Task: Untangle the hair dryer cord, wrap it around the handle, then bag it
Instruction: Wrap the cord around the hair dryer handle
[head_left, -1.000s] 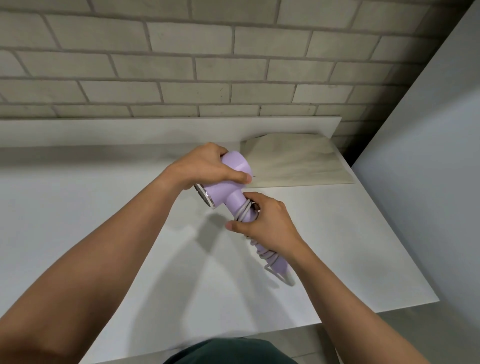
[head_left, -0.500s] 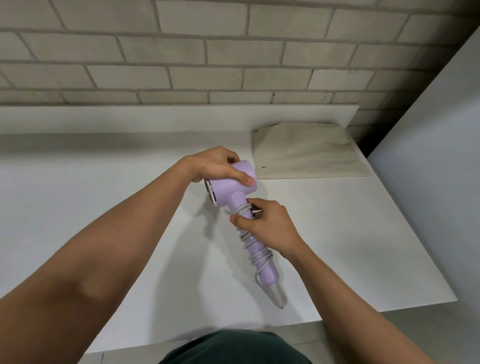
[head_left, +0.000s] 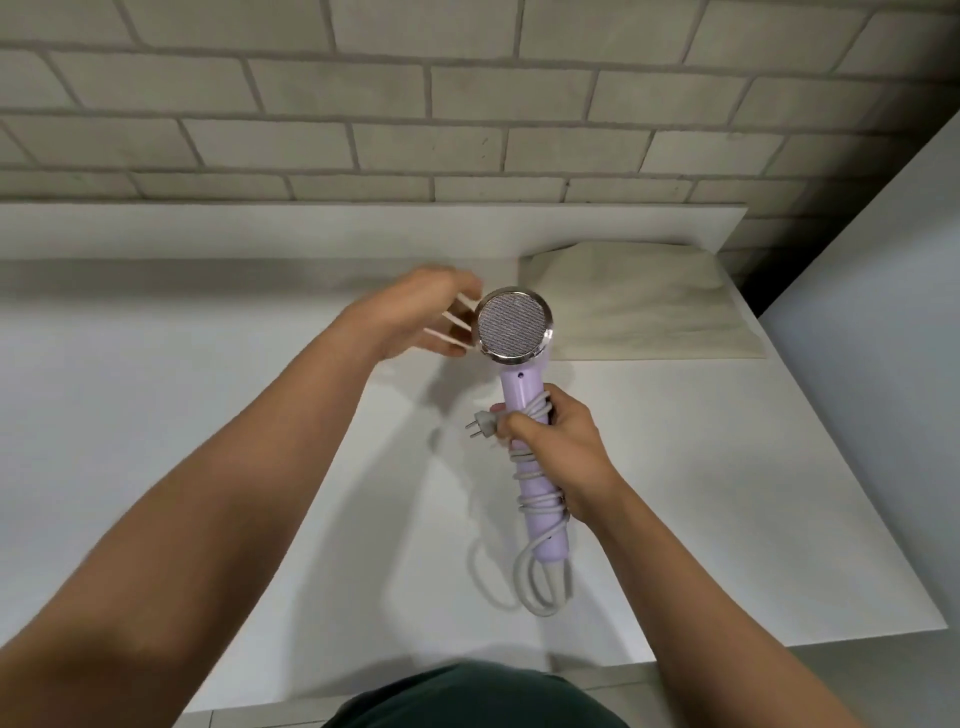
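The left hand has let go of the hair dryer head, which it was gripping half a second ago. It is now blurred, with fingers spread and empty, just beside the metal grille. This suggests the wrapping is finished and bagging comes next. The right hand alone carries the dryer above the table, fingers closed around the handle and over the wound cord. The plug sticks out just past the fingertips. The bag lies flat beyond the fingers, near the wall.
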